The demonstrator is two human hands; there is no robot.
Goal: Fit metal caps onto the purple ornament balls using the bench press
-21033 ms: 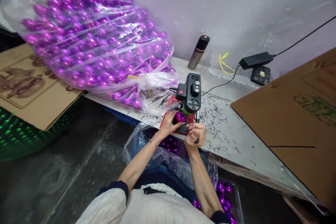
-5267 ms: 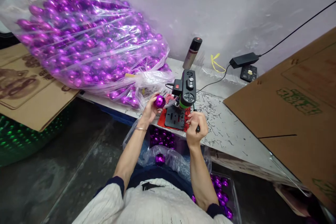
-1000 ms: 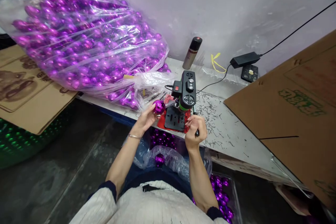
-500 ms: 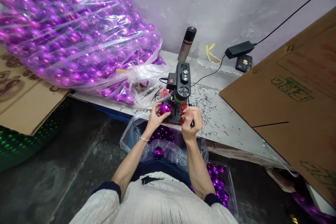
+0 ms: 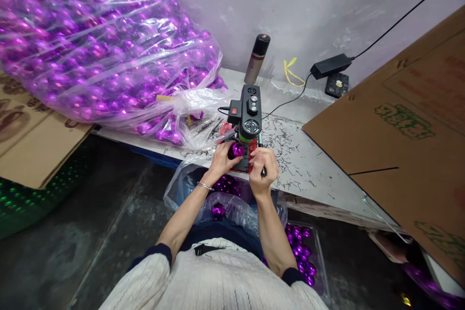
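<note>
At the centre of the frame, a shiny, faceted purple ball [image 5: 238,150] is resting between the thumb and fingers of the left hand [image 5: 220,161], its mirrored surface catching pale highlights; it is sitting just below the front end of a black machine [image 5: 250,110], contact between them not showing clearly. The machine is standing slightly right of centre, displaying round vents, silver buttons, a red switch and a green band. Its metal lever [image 5: 260,141] is running downward, the black grip [image 5: 263,172] lying inside the curled right hand [image 5: 269,166]
</note>
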